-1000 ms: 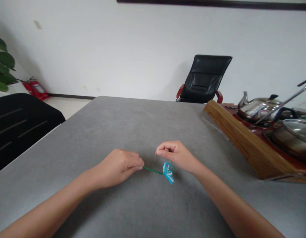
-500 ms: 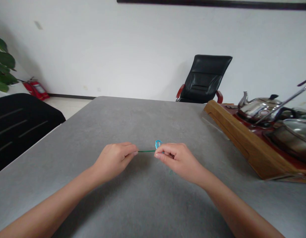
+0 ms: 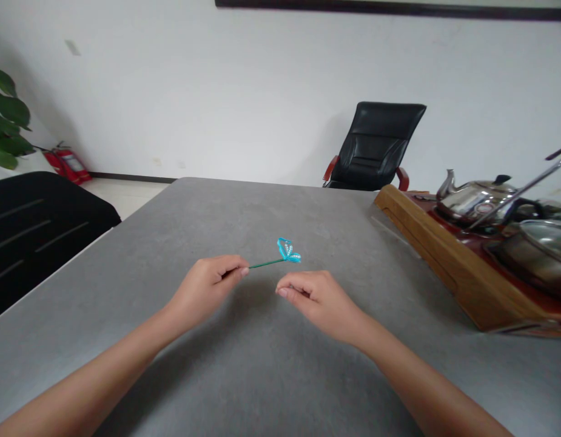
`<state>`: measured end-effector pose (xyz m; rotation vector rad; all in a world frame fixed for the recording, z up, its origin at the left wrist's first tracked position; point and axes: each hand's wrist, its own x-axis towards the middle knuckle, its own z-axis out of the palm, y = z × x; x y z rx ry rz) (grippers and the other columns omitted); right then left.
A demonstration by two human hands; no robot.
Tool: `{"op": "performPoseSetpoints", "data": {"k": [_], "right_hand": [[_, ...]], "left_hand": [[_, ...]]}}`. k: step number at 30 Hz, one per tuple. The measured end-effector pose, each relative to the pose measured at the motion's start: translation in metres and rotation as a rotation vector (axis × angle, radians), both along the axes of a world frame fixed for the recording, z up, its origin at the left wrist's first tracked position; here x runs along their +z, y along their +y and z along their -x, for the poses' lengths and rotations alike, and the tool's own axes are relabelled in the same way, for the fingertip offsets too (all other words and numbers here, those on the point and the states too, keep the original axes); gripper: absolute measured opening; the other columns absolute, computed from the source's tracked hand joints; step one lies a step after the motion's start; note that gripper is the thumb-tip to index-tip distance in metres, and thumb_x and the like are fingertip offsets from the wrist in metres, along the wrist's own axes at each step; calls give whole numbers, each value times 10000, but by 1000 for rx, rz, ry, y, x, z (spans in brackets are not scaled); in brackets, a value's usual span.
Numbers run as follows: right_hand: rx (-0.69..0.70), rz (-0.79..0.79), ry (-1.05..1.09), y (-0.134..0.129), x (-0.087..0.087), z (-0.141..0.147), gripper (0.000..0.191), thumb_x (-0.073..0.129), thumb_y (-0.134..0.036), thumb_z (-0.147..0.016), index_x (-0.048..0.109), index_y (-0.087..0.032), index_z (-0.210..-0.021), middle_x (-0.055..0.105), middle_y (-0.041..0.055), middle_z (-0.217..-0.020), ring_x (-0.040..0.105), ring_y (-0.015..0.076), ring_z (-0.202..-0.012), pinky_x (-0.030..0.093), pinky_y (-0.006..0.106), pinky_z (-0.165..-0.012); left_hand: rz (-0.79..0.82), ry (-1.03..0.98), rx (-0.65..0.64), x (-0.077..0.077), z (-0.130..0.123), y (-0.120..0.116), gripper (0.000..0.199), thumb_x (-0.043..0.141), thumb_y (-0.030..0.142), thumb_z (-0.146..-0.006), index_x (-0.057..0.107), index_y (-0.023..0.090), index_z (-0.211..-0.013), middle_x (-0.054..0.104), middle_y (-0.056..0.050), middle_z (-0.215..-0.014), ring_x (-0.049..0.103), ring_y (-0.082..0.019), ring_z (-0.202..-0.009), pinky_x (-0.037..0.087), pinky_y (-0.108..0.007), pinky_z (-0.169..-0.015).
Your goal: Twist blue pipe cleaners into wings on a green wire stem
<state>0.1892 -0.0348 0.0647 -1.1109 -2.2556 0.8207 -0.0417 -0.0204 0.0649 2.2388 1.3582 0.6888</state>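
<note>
Pinched in my left hand (image 3: 219, 280) is the lower end of a thin green stem (image 3: 267, 263). The stem points right and slightly up, above the grey table (image 3: 262, 212). At its tip sits a small blue flower-like piece (image 3: 289, 250) with pale, bead-like rows inside its loops. My right hand (image 3: 319, 298) is just below and to the right of the blue piece, apart from it. Its thumb and index finger are pressed together; whether anything small is between them cannot be made out.
A wooden tea tray (image 3: 462, 273) with a steel kettle (image 3: 478, 200) and a pot (image 3: 541, 249) stands on the right. A black chair (image 3: 375, 145) is behind the table, another (image 3: 43, 230) at the left. A red fire extinguisher (image 3: 68, 164) and leafy plant (image 3: 10, 109) are beyond.
My right hand has let go of the stem and moved slightly down and left. The stem now tilts upward, and the blue piece shows fully. My left hand has shifted slightly up and left.
</note>
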Motion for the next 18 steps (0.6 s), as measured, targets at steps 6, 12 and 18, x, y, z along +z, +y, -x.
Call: {"op": "performPoseSetpoints", "data": {"k": [6,12,18], "right_hand": [[-7,83,59,8,-14,-2,205,481,-249,-900,652,-184,-805,544,-29,-645,459,98,-584,312,216,-563],[-44,244,188,15,-30,-5,214,525,-329,-871,651,-180,-786,505,-32,-620,399,98,-557,296,223,-535],[20,250,306,21,-28,-6,246,578,-384,-820,624,-166,-714,537,-6,-646,484,127,-633,377,241,-607]], "left_hand": [[99,-146,-48,3,-1,0,284,465,357,-905,600,155,-758,521,34,-664,483,-109,-656,364,-197,-608],[171,-208,-134,2,0,-2,276,471,351,-910,602,151,-772,527,25,-691,478,-109,-674,375,-202,-633],[191,-187,-294,7,-3,-5,247,465,297,-923,623,152,-800,548,19,-702,486,-98,-659,375,-193,-624]]}}
